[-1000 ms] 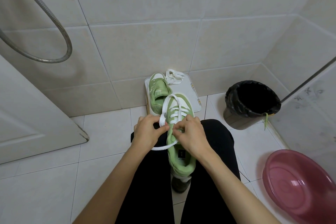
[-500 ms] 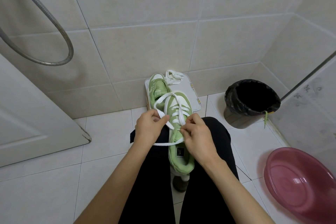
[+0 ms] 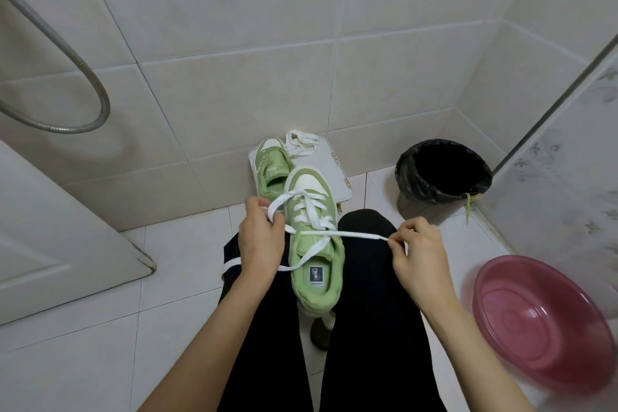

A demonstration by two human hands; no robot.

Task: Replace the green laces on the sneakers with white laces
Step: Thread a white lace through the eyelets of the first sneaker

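Observation:
A green sneaker (image 3: 314,264) rests between my knees, toe pointing away, threaded with a white lace (image 3: 354,235). My left hand (image 3: 259,237) grips one lace strand at the shoe's left side. My right hand (image 3: 416,247) pinches the other end, pulled taut to the right across the tongue. A second green sneaker (image 3: 271,174) without a lace sits on a white stool (image 3: 334,170) behind, beside a loose white lace (image 3: 301,142). A green lace (image 3: 468,209) hangs over the bin's rim.
A black-lined bin (image 3: 441,174) stands at the right by the wall. A pink basin (image 3: 538,321) lies on the floor at lower right. A shower hose (image 3: 67,77) loops at upper left, above a white door (image 3: 50,227). A glass partition (image 3: 561,144) runs along the right.
My right hand has moved out to the right, drawing the white lace taut across the sneaker. My left hand shifted slightly up and left, still holding its strand.

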